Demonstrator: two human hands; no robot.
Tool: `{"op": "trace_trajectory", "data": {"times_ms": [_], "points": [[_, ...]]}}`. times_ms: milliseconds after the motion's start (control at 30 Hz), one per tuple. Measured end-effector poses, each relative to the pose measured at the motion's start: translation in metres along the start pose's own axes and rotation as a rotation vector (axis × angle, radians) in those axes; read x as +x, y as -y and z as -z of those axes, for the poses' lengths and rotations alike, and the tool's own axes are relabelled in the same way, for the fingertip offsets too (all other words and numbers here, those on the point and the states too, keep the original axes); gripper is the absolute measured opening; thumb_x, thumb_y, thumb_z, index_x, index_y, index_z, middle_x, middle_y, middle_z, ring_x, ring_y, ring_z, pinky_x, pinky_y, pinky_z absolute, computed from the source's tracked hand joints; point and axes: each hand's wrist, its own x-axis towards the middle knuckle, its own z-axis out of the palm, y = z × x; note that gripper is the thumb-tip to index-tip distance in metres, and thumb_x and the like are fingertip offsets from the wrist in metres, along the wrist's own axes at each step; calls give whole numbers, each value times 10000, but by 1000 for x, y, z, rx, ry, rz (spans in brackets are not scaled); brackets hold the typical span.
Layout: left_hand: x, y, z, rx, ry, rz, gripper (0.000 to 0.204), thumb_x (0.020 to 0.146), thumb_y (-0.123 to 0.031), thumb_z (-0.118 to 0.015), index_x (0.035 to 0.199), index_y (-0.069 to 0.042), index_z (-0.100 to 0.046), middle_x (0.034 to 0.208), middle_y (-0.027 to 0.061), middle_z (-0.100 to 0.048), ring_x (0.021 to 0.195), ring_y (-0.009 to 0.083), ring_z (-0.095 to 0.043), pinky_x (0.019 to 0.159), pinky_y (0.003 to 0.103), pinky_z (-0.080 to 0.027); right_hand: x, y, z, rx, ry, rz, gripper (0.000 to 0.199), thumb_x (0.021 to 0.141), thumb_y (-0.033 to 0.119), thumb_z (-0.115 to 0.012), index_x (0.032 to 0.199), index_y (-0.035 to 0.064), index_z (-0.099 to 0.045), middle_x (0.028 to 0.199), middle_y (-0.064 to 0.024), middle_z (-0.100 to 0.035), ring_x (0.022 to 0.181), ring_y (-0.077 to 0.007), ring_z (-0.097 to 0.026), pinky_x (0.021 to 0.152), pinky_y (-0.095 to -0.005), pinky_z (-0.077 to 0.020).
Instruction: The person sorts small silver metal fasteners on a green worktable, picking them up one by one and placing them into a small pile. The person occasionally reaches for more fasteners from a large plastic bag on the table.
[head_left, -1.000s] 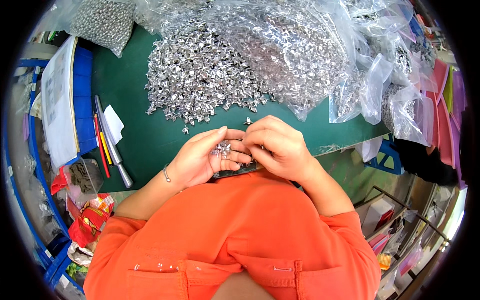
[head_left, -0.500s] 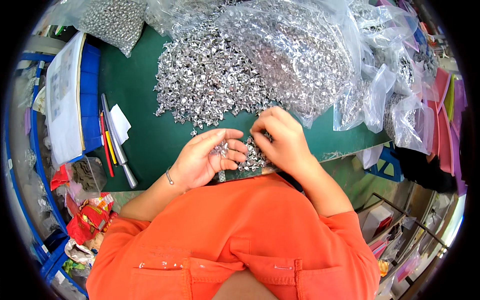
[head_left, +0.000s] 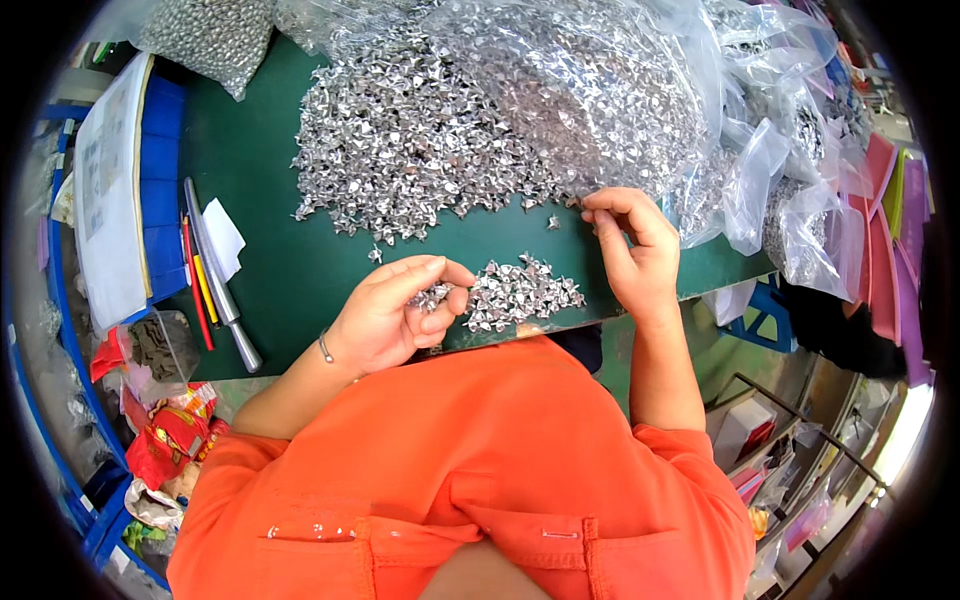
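Observation:
My left hand (head_left: 378,312) is cupped at the table's near edge, its curled fingers closed around several small silver metal pieces (head_left: 432,297). Beside its fingertips lies a small pile of the same pointed pieces (head_left: 520,294). My right hand (head_left: 640,255) is raised at the right of this pile, thumb and fingers bent together near the lower edge of the big heap (head_left: 400,150). Whatever its fingertips hold, if anything, is too small to make out. One loose piece (head_left: 553,222) lies on the green table just left of those fingertips.
Clear plastic (head_left: 600,90) covers part of the big heap, with more filled bags (head_left: 800,220) at the right. A bag of silver beads (head_left: 210,40) is at the far left. A tapered metal rod (head_left: 215,270), pens (head_left: 192,280) and a blue bin (head_left: 163,190) are on the left.
My right hand has moved right and away from my left hand, uncovering the small pile. The left hand stays cupped around its pieces. The whole view has shifted slightly.

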Motion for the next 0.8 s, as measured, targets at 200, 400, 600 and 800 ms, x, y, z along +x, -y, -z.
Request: {"op": "trace_trajectory", "data": {"times_ms": [200, 400, 600, 800], "points": [[4, 0, -5, 38, -10, 20, 311, 1078, -232, -455, 1134, 31, -612, 932, 87, -627, 608, 72, -415, 503, 218, -366, -4, 5, -24, -310, 45, 96, 136, 816, -12, -726, 932, 34, -670, 913, -112, -691, 840, -292, -663, 732, -387, -541], [3, 0, -1, 27, -2, 1, 304, 1074, -232, -469, 1129, 26, -619, 934, 88, -630, 602, 71, -407, 497, 218, -357, -7, -3, -24, -283, 39, 267, 162, 777, -64, -716, 892, 35, -660, 902, -98, -672, 847, -311, -642, 746, -400, -534], [4, 1, 1, 12, 11, -2, 306, 1074, -236, -469, 1130, 22, -623, 935, 81, -632, 589, 68, -396, 493, 218, -354, -8, 1, -3, -163, -11, 154, 151, 801, -113, -667, 906, -5, -659, 896, -131, -674, 812, -285, -673, 735, -353, -544], [6, 0, -1, 29, 24, 16, 307, 1073, -239, -472, 1131, 22, -623, 928, 76, -629, 585, 66, -390, 491, 218, -355, -9, 0, -17, -114, -65, 132, 128, 824, -73, -706, 920, 2, -664, 927, -132, -691, 822, -283, -679, 735, -353, -544]]}}
